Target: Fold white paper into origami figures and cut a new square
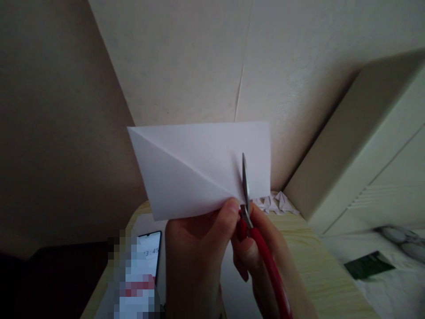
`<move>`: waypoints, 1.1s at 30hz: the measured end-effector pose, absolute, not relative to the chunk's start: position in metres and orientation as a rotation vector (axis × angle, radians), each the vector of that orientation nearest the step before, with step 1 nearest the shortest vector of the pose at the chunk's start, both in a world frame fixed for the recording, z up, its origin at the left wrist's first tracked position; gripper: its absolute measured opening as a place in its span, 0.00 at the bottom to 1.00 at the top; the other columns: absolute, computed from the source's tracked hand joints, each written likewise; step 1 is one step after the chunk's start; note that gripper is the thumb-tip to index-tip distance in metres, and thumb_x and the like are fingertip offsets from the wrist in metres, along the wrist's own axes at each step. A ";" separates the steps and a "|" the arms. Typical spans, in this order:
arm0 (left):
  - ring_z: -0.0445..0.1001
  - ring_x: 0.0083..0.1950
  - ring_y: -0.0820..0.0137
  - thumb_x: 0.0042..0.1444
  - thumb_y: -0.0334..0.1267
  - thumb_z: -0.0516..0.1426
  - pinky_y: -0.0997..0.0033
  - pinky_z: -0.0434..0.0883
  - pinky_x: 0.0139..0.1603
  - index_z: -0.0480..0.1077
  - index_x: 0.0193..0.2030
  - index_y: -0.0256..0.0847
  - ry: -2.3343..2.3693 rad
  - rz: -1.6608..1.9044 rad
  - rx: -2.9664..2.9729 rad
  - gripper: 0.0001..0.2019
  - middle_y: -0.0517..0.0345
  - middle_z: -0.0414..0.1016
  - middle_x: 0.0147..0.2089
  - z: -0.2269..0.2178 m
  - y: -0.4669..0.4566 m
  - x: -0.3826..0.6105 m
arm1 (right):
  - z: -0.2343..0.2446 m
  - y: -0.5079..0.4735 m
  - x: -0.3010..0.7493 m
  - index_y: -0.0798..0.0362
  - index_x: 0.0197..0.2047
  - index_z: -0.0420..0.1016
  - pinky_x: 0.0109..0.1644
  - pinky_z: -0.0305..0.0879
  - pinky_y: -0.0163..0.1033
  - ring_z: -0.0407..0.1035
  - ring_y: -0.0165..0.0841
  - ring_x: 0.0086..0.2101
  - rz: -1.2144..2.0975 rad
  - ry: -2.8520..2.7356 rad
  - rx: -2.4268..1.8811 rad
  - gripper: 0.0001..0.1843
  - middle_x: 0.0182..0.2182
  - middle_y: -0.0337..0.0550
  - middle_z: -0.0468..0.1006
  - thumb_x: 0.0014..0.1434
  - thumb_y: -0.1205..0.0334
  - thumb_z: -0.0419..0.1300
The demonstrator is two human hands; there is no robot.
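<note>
A sheet of white paper (186, 146) with a diagonal crease is held up in front of me. My left hand (202, 243) pinches its lower edge, the thumb on the near face by the crease's end. In my right hand (265, 248) is a pair of scissors (245, 181) with red handles. One metal blade points upward across the near face of the paper, right of my left thumb. The other blade is hidden behind the sheet. My right fingers are wrapped round the handles, close against my left hand.
Below is a wood-grain table (305, 252). A phone (152, 248) showing digits lies at the left, partly blurred out. Folded white paper pieces (279, 203) sit at the table's back edge. A pale cabinet (375, 146) stands at the right, a wall (186, 66) behind.
</note>
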State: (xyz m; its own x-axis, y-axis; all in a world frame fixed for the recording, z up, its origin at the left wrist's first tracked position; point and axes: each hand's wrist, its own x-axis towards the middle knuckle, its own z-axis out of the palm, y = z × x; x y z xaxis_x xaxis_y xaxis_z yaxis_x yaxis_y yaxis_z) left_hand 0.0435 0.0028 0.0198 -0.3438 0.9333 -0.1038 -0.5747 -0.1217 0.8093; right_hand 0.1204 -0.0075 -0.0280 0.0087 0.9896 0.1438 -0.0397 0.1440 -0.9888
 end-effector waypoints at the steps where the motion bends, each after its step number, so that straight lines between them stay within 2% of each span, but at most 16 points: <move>1: 0.72 0.18 0.79 0.35 0.25 0.64 0.89 0.69 0.19 0.76 0.17 0.40 0.956 1.716 0.527 0.06 0.65 0.77 0.17 0.020 0.003 0.044 | -0.028 -0.007 0.120 0.50 0.30 0.66 0.16 0.42 0.31 0.46 0.22 0.16 1.106 -1.238 -1.074 0.32 0.16 0.29 0.55 0.46 0.26 0.58; 7: 0.74 0.20 0.79 0.36 0.23 0.64 0.90 0.70 0.20 0.77 0.19 0.40 0.911 1.737 0.519 0.07 0.66 0.78 0.19 0.019 0.002 0.043 | -0.027 -0.010 0.121 0.50 0.30 0.67 0.17 0.45 0.31 0.50 0.23 0.17 1.038 -1.299 -1.081 0.31 0.16 0.30 0.59 0.48 0.27 0.57; 13: 0.76 0.21 0.79 0.37 0.22 0.64 0.90 0.71 0.21 0.78 0.21 0.40 0.873 1.746 0.519 0.08 0.66 0.79 0.20 0.019 0.004 0.044 | -0.028 -0.010 0.122 0.49 0.30 0.65 0.17 0.45 0.31 0.48 0.23 0.17 1.073 -1.292 -1.056 0.30 0.17 0.29 0.57 0.49 0.28 0.57; 18: 0.77 0.22 0.76 0.35 0.23 0.65 0.90 0.69 0.18 0.77 0.20 0.39 0.926 1.736 0.503 0.07 0.65 0.77 0.19 0.019 0.005 0.045 | -0.024 -0.006 0.122 0.49 0.28 0.62 0.20 0.52 0.31 0.54 0.25 0.19 1.058 -1.288 -1.038 0.29 0.17 0.30 0.56 0.47 0.30 0.60; 22: 0.77 0.22 0.76 0.36 0.23 0.65 0.90 0.71 0.20 0.77 0.19 0.39 0.913 1.739 0.523 0.07 0.65 0.76 0.18 0.018 0.004 0.043 | -0.021 -0.007 0.121 0.49 0.27 0.62 0.21 0.55 0.32 0.58 0.27 0.21 1.077 -1.259 -1.031 0.28 0.16 0.31 0.58 0.48 0.32 0.61; 26: 0.78 0.23 0.74 0.36 0.24 0.65 0.89 0.71 0.19 0.75 0.18 0.39 0.936 1.713 0.536 0.07 0.64 0.76 0.18 0.018 0.003 0.042 | -0.018 -0.010 0.120 0.49 0.28 0.67 0.18 0.54 0.32 0.58 0.27 0.19 1.056 -1.274 -1.082 0.26 0.17 0.33 0.62 0.50 0.33 0.60; 29: 0.78 0.24 0.73 0.36 0.25 0.65 0.87 0.72 0.21 0.77 0.20 0.39 0.963 1.724 0.520 0.05 0.64 0.76 0.18 0.020 0.002 0.045 | -0.018 -0.011 0.119 0.49 0.27 0.64 0.17 0.52 0.32 0.59 0.28 0.20 1.084 -1.248 -1.105 0.27 0.16 0.33 0.62 0.49 0.32 0.60; 33: 0.76 0.21 0.76 0.36 0.26 0.64 0.87 0.71 0.21 0.76 0.17 0.40 1.035 1.791 0.454 0.05 0.65 0.74 0.16 0.023 -0.001 0.051 | -0.020 -0.011 0.114 0.49 0.28 0.62 0.16 0.45 0.31 0.52 0.24 0.16 1.154 -1.165 -1.084 0.30 0.15 0.30 0.58 0.46 0.29 0.60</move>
